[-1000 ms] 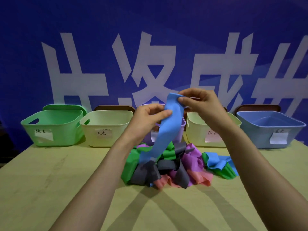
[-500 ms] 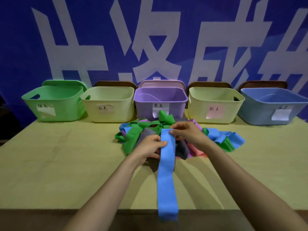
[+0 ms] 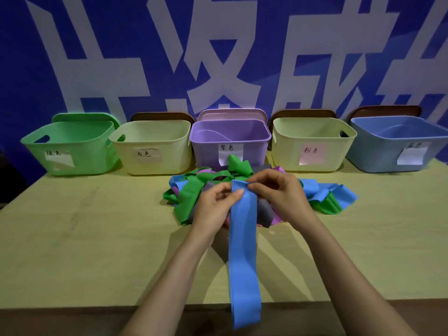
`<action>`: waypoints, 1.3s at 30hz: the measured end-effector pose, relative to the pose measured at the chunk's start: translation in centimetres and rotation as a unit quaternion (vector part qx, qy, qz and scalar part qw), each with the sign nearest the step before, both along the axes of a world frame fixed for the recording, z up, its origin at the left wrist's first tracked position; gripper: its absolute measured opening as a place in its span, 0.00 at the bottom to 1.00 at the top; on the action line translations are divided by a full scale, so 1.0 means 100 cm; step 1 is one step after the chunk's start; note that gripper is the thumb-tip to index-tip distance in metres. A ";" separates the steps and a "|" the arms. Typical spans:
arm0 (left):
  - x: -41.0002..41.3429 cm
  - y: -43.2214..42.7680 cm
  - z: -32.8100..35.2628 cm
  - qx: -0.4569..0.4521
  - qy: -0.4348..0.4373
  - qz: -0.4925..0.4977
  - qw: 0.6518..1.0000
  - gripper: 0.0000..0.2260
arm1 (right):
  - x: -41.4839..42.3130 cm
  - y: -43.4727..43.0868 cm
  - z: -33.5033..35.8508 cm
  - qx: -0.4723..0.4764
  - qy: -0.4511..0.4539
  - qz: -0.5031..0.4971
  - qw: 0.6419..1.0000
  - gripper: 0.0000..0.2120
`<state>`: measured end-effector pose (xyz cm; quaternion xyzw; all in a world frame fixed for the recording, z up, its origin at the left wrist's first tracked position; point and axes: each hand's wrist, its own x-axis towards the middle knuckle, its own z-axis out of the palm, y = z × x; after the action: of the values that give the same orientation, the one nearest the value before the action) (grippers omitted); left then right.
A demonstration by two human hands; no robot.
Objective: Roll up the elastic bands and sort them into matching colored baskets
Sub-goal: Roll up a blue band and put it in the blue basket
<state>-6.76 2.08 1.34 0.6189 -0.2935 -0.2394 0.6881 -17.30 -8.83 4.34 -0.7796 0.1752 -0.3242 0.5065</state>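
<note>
Band end pinched by left hand and right hand; both hide much of the pile.

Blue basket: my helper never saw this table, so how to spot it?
Five baskets line the back of the table below the banner. The blue basket ends the row on the right, beside a cream basket with a pink label. No other is blue.

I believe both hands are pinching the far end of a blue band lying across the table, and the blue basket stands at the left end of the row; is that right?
Not quite: the blue basket stands at the right end of the row, as the head view shows. The rest holds: the left hand and right hand pinch the far end of the blue band lying across the table.
</note>
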 end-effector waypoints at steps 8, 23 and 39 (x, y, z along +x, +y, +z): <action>-0.012 0.012 0.026 -0.039 0.004 -0.008 0.999 0.03 | -0.014 0.011 0.017 0.068 -0.029 0.061 0.995 0.08; -0.011 0.015 0.038 -0.026 0.050 -0.029 0.998 0.09 | -0.013 0.020 0.010 -0.116 -0.053 -0.028 0.991 0.08; -0.006 0.016 0.034 -0.024 -0.024 -0.046 0.998 0.04 | -0.017 0.020 0.017 0.002 -0.060 -0.035 0.998 0.08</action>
<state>-7.38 3.71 4.75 0.5935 -0.3438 -0.2485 0.6839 -18.95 -6.86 6.01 -0.7511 0.1724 -0.3876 0.5059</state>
